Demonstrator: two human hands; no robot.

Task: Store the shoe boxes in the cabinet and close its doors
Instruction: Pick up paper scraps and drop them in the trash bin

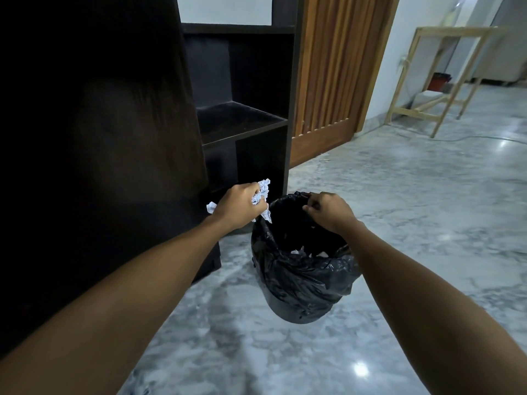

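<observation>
1. The cabinet (245,109) is a tall unit of very dark, almost black wood with a faint grain. It stands on the grey marble floor (399,223), and its shelves are open to view.
2. A broad dark panel (94,138) of the cabinet fills the space to the left of the shelves; whether it is a door or a side wall cannot be told.
3. Three shelf compartments show, one above another. The middle shelf board is bare and dusty-looking, and the lowest compartment is too dark to see into.
4. No shoe boxes appear anywhere in view.
5. A round bin lined with a black plastic bag (302,269) stands on the floor just in front of the cabinet's lower right corner. Pale scraps lie in its bottom.
6. The left hand (238,208) hangs in front of the cabinet's lowest compartment, beside the bag's left rim. Its fingers are closed around a crumpled wad of white paper with blue print (263,195), and bits stick out on both sides of the fist.
7. The right hand (328,210) pinches the bag's upper rim, fingers curled together on the plastic.
8. Right of the cabinet stands a slatted wooden door (333,81). Further right, well apart from the cabinet, is a pale wooden frame table (445,69).
</observation>
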